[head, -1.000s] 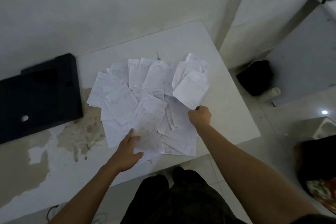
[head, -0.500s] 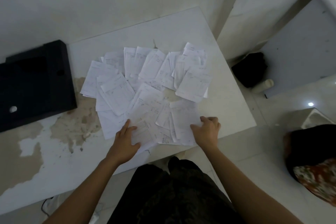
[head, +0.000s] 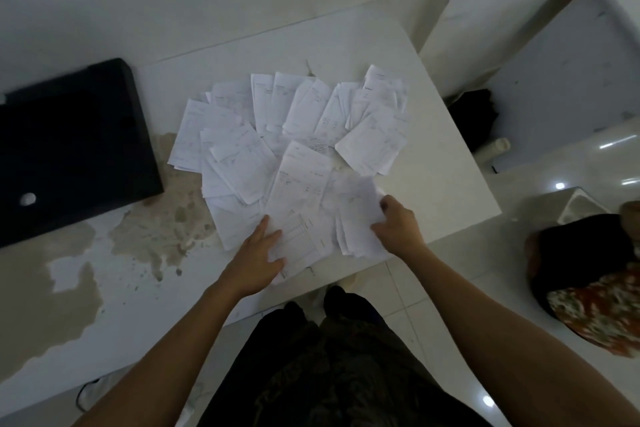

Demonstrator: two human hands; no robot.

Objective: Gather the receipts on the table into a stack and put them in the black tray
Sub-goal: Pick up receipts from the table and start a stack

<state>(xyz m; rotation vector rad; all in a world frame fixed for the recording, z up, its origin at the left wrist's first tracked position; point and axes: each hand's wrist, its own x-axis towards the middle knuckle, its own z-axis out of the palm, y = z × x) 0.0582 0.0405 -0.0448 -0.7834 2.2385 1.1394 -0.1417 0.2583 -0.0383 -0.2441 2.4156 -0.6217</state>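
White walls and pale glossy floor tiles surround a white tabletop whose coating is peeled and stained brown toward eight o'clock. Thin white paper receipts lie fanned across the middle of it in an overlapping spread, their faint print too small and blurred to read and many sheets half buried under others. At nine o'clock from the spread, apart from it, sits the flat black rectangular tray, cut off by the left edge and so dark that its inside is hard to make out. The left hand rests flat, fingers extended, on the nearest receipts at six o'clock of the spread. The right hand, at about four o'clock, is curled around a motion-blurred bunch of sheets, thumb on top; its other fingers are hidden beneath the paper. Dark trousers fill the bottom of the view.
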